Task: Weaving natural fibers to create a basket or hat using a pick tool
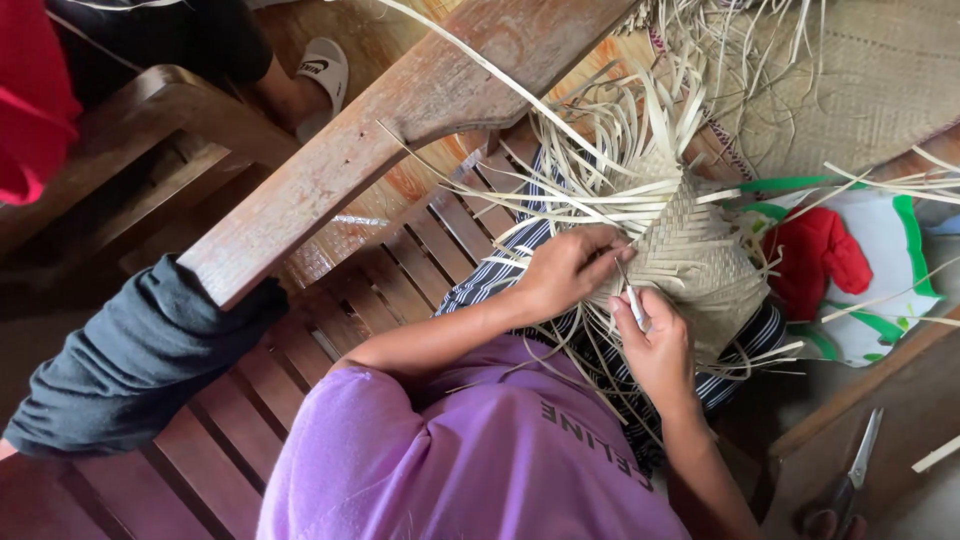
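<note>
Wooden slatted bench [250, 430] fills the lower left of the view, with a worn plank armrest [400, 110] running diagonally above it. Further up lies a finished woven mat [860, 90], and a pair of scissors [850, 475] rests at lower right.

We note the half-woven palm-leaf piece [690, 250] sitting on the lap, over striped cloth [500, 280], between both hands. Left hand [565, 270] is curled, fingertips pinching one loose strip [600, 190] at the woven edge. Right hand [655, 345] is closed around a slim pale tool [632, 300], its tip against the weave.

Handling, our judgement: the piece looks very light and springy; the woven body should be fairly firm, while the free strips are thin, bend easily and would likely crease or split if folded sharply. We would hold it by the woven body, and take single strips close to the weave.

Not resolved: the tool's kind, mostly hidden in the fist; the underside of the piece; where the tangled strips end beneath the hands. A dark-sleeved arm [140, 360] of another person enters at left, its hand cut off. The red object [815, 255] on patterned cloth we cannot identify.
</note>
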